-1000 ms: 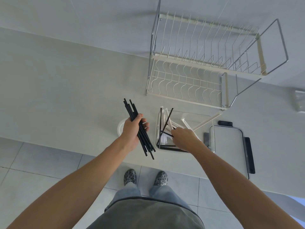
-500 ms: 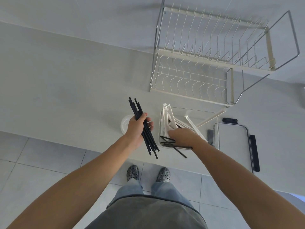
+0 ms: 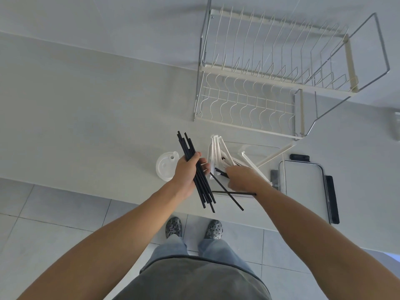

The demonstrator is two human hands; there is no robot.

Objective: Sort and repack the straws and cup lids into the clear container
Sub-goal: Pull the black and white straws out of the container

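My left hand [image 3: 187, 172] grips a bundle of several black straws [image 3: 195, 169], held over the counter's front edge. Just to its right stands the clear container [image 3: 265, 149] with white wrapped straws [image 3: 218, 151] leaning in it. My right hand [image 3: 241, 178] reaches into the container and pinches a few loose black straws [image 3: 230, 195] that stick out toward me. A white cup lid [image 3: 165, 167] lies on the counter, partly hidden behind my left hand.
The container's lid [image 3: 303, 187] with black clips lies on the counter to the right. A two-tier wire dish rack [image 3: 270, 83] stands behind the container against the wall. The pale counter [image 3: 86, 126] ends near my feet.
My right hand has pulled the loose black straws out and down toward me; their ends now stick past the container's near wall. My left hand still holds its bundle.
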